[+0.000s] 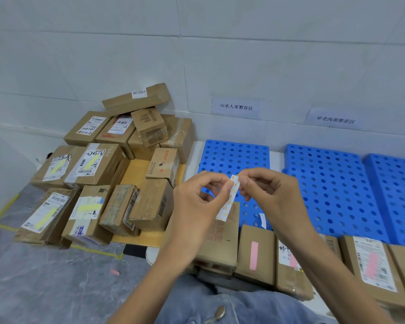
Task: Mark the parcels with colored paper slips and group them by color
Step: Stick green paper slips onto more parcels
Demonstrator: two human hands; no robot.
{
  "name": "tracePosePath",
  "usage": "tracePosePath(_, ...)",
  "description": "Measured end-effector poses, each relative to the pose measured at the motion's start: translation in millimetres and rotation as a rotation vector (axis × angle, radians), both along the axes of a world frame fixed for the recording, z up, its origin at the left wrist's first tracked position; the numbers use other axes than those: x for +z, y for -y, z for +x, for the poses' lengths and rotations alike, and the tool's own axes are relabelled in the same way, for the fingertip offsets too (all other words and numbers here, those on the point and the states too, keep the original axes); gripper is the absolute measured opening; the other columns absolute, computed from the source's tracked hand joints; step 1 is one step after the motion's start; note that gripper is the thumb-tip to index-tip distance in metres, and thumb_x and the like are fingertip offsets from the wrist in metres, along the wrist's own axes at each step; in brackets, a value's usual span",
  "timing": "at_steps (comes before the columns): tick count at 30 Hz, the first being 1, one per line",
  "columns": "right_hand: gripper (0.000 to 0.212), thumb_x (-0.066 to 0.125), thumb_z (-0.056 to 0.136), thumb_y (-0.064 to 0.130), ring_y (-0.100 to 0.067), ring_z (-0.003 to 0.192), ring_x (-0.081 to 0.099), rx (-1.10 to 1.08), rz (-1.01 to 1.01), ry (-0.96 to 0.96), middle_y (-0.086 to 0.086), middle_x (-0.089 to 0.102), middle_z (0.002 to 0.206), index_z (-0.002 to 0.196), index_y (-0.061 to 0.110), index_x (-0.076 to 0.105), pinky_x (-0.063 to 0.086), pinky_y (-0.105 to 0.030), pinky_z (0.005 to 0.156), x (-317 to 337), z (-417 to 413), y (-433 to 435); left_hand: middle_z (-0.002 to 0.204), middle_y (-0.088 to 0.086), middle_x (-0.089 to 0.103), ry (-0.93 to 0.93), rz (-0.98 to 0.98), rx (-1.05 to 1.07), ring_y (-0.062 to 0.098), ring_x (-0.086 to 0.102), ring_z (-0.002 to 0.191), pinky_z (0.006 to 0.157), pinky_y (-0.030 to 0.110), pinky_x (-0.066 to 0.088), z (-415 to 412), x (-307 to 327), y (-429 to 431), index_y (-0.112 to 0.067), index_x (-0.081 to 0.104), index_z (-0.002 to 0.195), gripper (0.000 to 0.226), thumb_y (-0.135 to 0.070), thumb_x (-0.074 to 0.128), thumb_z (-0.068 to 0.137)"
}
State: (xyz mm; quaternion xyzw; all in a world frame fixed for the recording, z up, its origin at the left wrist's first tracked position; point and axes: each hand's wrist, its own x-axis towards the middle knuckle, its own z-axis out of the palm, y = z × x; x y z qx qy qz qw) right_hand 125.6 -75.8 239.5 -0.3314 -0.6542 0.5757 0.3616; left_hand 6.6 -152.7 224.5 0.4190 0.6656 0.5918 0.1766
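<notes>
Both my hands meet at mid-frame over a narrow paper slip point(229, 202) with a white backing that hangs down. My left hand point(199, 202) pinches the slip's upper part from the left, and my right hand point(264, 192) pinches its top end from the right. A pile of brown parcels point(117, 164) lies at the left; several carry yellow slips point(89, 208). A row of parcels near my knees at the lower right bears pink slips point(253, 255). An unmarked brown box point(220, 244) sits directly under my hands.
Blue perforated pallets point(327, 183) lie along the white wall, under two paper signs point(236, 106). A loose pink scrap point(114, 272) lies on the grey floor. Yellow tape lines point(96, 251) mark a floor zone at the left. My denim-clad legs fill the bottom edge.
</notes>
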Motion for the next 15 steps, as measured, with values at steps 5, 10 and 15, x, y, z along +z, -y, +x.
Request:
tracePosePath(5, 0.018, 0.061, 0.081, 0.013, -0.011, 0.066, 0.062, 0.117, -0.285, -0.133, -0.006, 0.068, 0.071, 0.09, 0.002, 0.071, 0.054, -0.019, 0.069, -0.2, 2.4, -3.3, 0.072, -0.009, 0.069, 0.108, 0.011, -0.011, 0.002, 0.06, 0.065, 0.053, 0.015, 0.044, -3.0, 1.1, 1.4, -0.017, 0.073, 0.081, 0.006, -0.011, 0.072, 0.082)
tracePosePath(10, 0.021, 0.064, 0.077, 0.017, -0.012, 0.066, 0.063, 0.145, -0.272, -0.108, -0.008, 0.07, 0.073, 0.089, 0.002, 0.072, 0.053, -0.018, 0.067, 1.3, 4.5, -3.4, 0.071, -0.013, 0.069, 0.097, -0.003, -0.033, 0.001, 0.06, 0.065, 0.053, 0.017, 0.046, -3.5, 2.7, 4.0, -0.02, 0.072, 0.081, 0.01, -0.011, 0.072, 0.082)
tracePosePath(15, 0.023, 0.067, 0.074, 0.02, -0.011, 0.063, 0.064, 0.114, -0.131, -0.054, -0.006, 0.071, 0.07, 0.086, 0.002, 0.072, 0.054, -0.019, 0.066, 4.2, 7.3, 0.1, 0.071, -0.012, 0.067, 0.049, 0.0, -0.028, 0.002, 0.058, 0.064, 0.053, 0.015, 0.042, -2.2, 2.8, 5.9, -0.018, 0.072, 0.08, 0.009, -0.01, 0.072, 0.082)
